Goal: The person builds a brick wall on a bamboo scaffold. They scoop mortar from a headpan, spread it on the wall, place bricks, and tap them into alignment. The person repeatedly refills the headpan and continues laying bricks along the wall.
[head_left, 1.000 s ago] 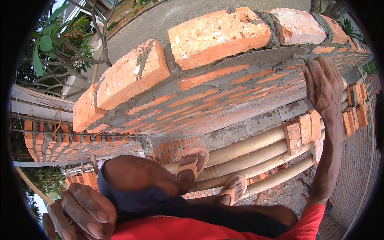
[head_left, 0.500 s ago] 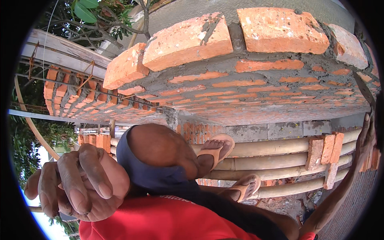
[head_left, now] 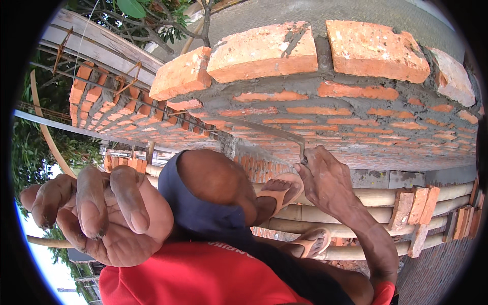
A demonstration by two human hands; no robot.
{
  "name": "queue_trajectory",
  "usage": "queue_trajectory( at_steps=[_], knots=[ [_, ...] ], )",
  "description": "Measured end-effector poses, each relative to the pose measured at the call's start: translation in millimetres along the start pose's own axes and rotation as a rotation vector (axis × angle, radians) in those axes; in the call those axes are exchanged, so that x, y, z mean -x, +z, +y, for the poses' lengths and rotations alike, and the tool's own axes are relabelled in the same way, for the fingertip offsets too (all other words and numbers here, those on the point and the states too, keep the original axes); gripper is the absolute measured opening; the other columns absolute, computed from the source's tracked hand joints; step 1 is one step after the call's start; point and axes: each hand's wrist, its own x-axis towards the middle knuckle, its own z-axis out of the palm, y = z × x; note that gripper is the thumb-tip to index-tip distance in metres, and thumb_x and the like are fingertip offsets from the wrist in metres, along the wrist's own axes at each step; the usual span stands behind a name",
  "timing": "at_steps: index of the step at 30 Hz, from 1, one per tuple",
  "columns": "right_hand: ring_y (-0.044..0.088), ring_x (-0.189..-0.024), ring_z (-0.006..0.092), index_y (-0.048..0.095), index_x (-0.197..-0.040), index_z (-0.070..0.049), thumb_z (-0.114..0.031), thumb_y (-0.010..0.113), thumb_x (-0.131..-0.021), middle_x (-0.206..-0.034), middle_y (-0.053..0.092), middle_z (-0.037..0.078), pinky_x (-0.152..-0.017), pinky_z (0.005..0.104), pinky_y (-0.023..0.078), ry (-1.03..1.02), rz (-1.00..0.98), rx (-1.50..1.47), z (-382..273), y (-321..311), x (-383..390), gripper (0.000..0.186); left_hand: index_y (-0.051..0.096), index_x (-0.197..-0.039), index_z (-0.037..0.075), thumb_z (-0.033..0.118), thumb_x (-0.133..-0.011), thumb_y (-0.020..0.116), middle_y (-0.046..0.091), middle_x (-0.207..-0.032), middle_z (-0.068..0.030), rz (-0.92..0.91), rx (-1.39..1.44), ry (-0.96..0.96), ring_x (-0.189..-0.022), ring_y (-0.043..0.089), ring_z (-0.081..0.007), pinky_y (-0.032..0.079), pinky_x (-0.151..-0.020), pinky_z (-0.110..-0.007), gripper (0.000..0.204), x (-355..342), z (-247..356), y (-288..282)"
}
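My right hand point(head_left: 328, 185) grips the handle of a metal trowel point(head_left: 269, 131), whose blade lies in front of the mortar-streaked face of the red brick wall point(head_left: 356, 90). Along the wall's top sit orange bricks point(head_left: 262, 53) in a row with grey mortar between some of them. My left hand point(head_left: 104, 218) is raised at lower left, palm up, fingers loosely bent and apart, holding nothing that I can see. It is beside my bent left knee point(head_left: 208, 185).
My sandalled feet point(head_left: 279, 193) rest on bamboo poles point(head_left: 366, 195), with brick stacks point(head_left: 414, 206) on them. At upper left are thin rebars point(head_left: 61, 72), a pale board point(head_left: 112, 46), another brick wall section point(head_left: 96, 101) and tree branches point(head_left: 195, 30). A paved road point(head_left: 254, 15) lies beyond the wall.
My right hand and the trowel have swept from the wall's right end leftward to its middle. My left hand has risen slightly, and the view has swung toward the left.
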Motion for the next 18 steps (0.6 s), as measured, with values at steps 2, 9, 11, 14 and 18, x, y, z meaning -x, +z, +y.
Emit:
queue_trajectory(
  at_steps=[2, 9, 11, 14, 18],
  knots=[
    [0.064, -0.076, 0.0445, 0.058, -0.107, 0.001, -0.017, 0.064, -0.103, -0.091, 0.060, 0.022, -0.064, 0.0510, 0.050, -0.001, 0.029, 0.004, 1, 7, -14, 0.019, 0.046, -0.145, 0.009, 0.011, -0.108, 0.046, 0.061, -0.138, 0.0020, -0.003, -0.029, 0.022, -0.095, 0.059, -0.0138, 0.051, -0.054, -0.028, 0.037, 3, 2, -1],
    [0.064, -0.075, 0.0430, 0.060, -0.102, 0.004, -0.018, 0.064, -0.104, -0.090, 0.060, 0.022, -0.063, 0.0504, 0.050, 0.087, 0.124, -0.048, 29, -21, -5, 0.022, 0.049, -0.143, 0.005, 0.012, -0.110, 0.047, 0.066, -0.130, -0.0045, 0.067, -0.092, 0.017, -0.103, 0.066, -0.0154, 0.052, -0.057, -0.025, 0.034, 4, 2, -1],
    [0.063, -0.077, 0.0434, 0.061, -0.104, 0.004, -0.017, 0.064, -0.104, -0.091, 0.061, 0.022, -0.066, 0.0503, 0.049, 0.127, 0.140, -0.084, 35, -29, 6, 0.021, 0.048, -0.146, 0.005, 0.012, -0.110, 0.046, 0.066, -0.130, -0.0047, 0.038, -0.098, 0.031, -0.103, 0.066, -0.0154, 0.053, -0.058, -0.026, 0.037, 3, 0, 0],
    [0.062, -0.078, 0.0414, 0.063, -0.105, 0.003, -0.019, 0.062, -0.105, -0.088, 0.062, 0.021, -0.071, 0.0477, 0.049, 0.137, 0.189, -0.078, 52, -38, 21, 0.022, 0.052, -0.143, 0.004, 0.012, -0.110, 0.047, 0.066, -0.130, -0.0045, 0.069, -0.035, 0.019, -0.104, 0.064, -0.0165, 0.052, -0.059, -0.026, 0.034, 5, -3, 4],
    [0.060, -0.077, 0.0345, 0.063, -0.104, 0.002, -0.025, 0.057, -0.108, -0.085, 0.061, 0.018, -0.072, 0.0433, 0.048, 0.205, 0.251, -0.191, 84, -48, 45, 0.028, 0.050, -0.147, 0.003, 0.013, -0.110, 0.047, 0.064, -0.132, -0.0052, 0.057, 0.051, 0.034, -0.105, 0.061, -0.0188, 0.049, -0.061, -0.028, 0.038, 9, -8, 1]
  ],
)
